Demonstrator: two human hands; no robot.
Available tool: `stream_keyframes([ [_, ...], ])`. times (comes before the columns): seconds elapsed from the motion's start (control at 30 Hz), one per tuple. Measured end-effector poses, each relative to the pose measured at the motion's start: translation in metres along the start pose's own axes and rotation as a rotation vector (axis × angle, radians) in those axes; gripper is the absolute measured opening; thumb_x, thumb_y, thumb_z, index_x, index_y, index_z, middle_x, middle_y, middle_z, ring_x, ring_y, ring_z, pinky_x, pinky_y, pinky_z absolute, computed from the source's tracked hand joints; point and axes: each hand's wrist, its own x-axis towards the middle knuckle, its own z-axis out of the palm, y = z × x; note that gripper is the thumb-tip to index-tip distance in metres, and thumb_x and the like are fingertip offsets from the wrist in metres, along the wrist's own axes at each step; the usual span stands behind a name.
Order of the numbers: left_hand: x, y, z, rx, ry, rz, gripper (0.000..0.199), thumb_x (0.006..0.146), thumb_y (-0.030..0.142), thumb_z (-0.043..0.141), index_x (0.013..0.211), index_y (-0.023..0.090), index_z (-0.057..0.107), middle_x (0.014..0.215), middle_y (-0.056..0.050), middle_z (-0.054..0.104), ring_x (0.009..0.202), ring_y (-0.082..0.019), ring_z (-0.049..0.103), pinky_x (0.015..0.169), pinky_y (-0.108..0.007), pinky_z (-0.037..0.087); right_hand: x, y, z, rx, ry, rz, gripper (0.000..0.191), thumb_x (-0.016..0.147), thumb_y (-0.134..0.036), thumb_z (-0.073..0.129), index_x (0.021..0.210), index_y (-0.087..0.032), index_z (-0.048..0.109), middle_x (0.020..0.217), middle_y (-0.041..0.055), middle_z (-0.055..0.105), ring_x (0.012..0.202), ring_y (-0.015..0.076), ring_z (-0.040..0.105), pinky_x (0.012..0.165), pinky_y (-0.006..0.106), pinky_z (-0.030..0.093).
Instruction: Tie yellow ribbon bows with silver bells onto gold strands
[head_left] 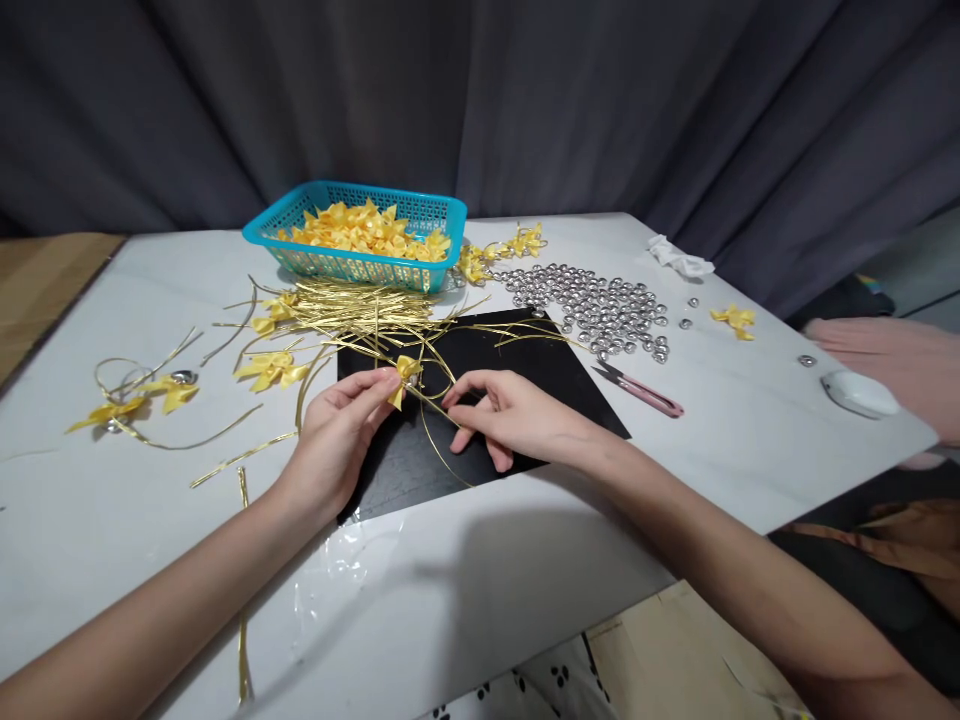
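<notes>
Between the thumb and forefinger of my left hand (341, 430) is a small yellow ribbon flower (407, 372), held above the black mat (577, 400). A gold cord (435, 404) runs from the flower toward my right hand (499, 415). The fingers of that hand are curled, with thumb and forefinger pinched at the cord. A thin loop of cord hangs below, over the mat. Just behind my hands lies a thick bundle of gold cords (360, 305). More yellow ribbon flowers (271, 370) rest left of the mat.
A blue basket (259, 232) full of yellow ribbon flowers stands at the back. Silver beads (600, 300) are spread to its right. Pink-handled snips (645, 392) lie beside the mat. A white dish-like object (859, 394) sits near the right edge, close to someone's pink sleeve (892, 365).
</notes>
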Motion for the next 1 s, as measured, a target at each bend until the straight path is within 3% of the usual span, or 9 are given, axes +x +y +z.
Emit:
stream_keyframes([
  [0.13,0.000,-0.001,0.000,0.021,-0.018,0.012,0.011,0.062,0.018,0.081,0.068,0.017,0.072,0.075,0.001,0.070,0.076,-0.010,0.063,0.082,-0.020,0.048,-0.001,0.002,0.002,-0.120,0.105,-0.022,0.008,0.079,-0.016,0.061,0.086,-0.016,0.057,0.060,-0.0015,0.065,0.027,0.0047,0.041,0.029,0.019,0.031],
  [0.27,0.000,-0.001,0.000,0.027,-0.026,0.023,0.011,0.061,0.019,0.081,0.067,0.017,0.071,0.075,0.001,0.070,0.075,-0.010,0.063,0.082,-0.021,0.048,-0.005,0.004,0.002,-0.272,0.273,-0.288,0.008,0.076,-0.016,0.064,0.069,-0.013,0.068,0.056,-0.0002,0.061,0.041,0.0048,0.043,0.042,0.021,0.034],
  [0.37,0.000,-0.001,0.000,0.029,-0.034,0.019,0.010,0.062,0.018,0.080,0.067,0.017,0.071,0.075,0.001,0.069,0.075,-0.010,0.063,0.080,-0.020,0.048,-0.010,0.002,0.002,-0.339,0.479,-0.478,0.006,0.073,-0.019,0.069,0.070,-0.015,0.073,0.070,0.0017,0.060,0.056,0.0071,0.045,0.051,0.023,0.034],
  [0.47,-0.001,-0.001,0.001,0.033,-0.042,0.015,0.011,0.062,0.018,0.080,0.067,0.017,0.072,0.074,0.001,0.069,0.074,-0.009,0.062,0.079,-0.019,0.047,-0.013,-0.003,0.003,-0.330,0.645,-0.574,0.004,0.071,-0.020,0.072,0.068,-0.017,0.072,0.079,0.0022,0.055,0.062,0.0086,0.044,0.054,0.024,0.033],
  [0.53,-0.001,-0.001,0.001,0.036,-0.044,0.018,0.011,0.061,0.019,0.081,0.067,0.017,0.071,0.073,0.001,0.069,0.073,-0.009,0.062,0.078,-0.019,0.047,-0.014,-0.005,0.004,-0.214,0.580,-0.556,0.006,0.073,-0.020,0.070,0.068,-0.016,0.069,0.075,0.0007,0.054,0.058,0.0074,0.041,0.051,0.024,0.032],
  [0.67,-0.001,-0.002,0.001,0.084,-0.061,0.035,0.014,0.060,0.022,0.082,0.068,0.017,0.072,0.072,0.001,0.070,0.071,-0.010,0.061,0.074,-0.019,0.047,-0.013,-0.008,0.002,0.270,0.106,-0.368,0.014,0.083,-0.031,0.058,0.080,-0.016,0.056,0.069,-0.0036,0.055,0.042,0.0037,0.032,0.041,0.021,0.029],
  [0.73,-0.001,-0.003,0.000,0.122,-0.067,0.048,0.016,0.059,0.024,0.083,0.068,0.018,0.072,0.073,0.000,0.070,0.070,-0.010,0.061,0.072,-0.020,0.047,-0.012,-0.008,0.000,0.321,-0.032,-0.327,0.016,0.084,-0.033,0.056,0.083,-0.017,0.054,0.062,-0.0062,0.050,0.039,0.0033,0.027,0.038,0.020,0.026],
  [0.87,-0.004,-0.003,0.000,0.269,-0.126,0.078,0.016,0.059,0.027,0.082,0.068,0.018,0.073,0.072,-0.002,0.072,0.069,-0.013,0.061,0.070,-0.022,0.048,-0.012,-0.013,-0.009,-0.051,0.082,-0.484,0.009,0.082,-0.023,0.058,0.078,-0.015,0.058,0.052,-0.0083,0.032,0.047,0.0047,0.027,0.045,0.019,0.024],
  [1.0,-0.006,-0.003,-0.001,0.421,-0.222,0.120,0.015,0.063,0.031,0.079,0.072,0.019,0.075,0.074,-0.004,0.073,0.068,-0.016,0.062,0.067,-0.024,0.049,-0.009,-0.020,-0.014,-0.376,0.092,-0.684,0.009,0.084,-0.021,0.056,0.079,-0.015,0.061,0.053,-0.0075,0.031,0.051,0.0056,0.028,0.050,0.020,0.025],
])
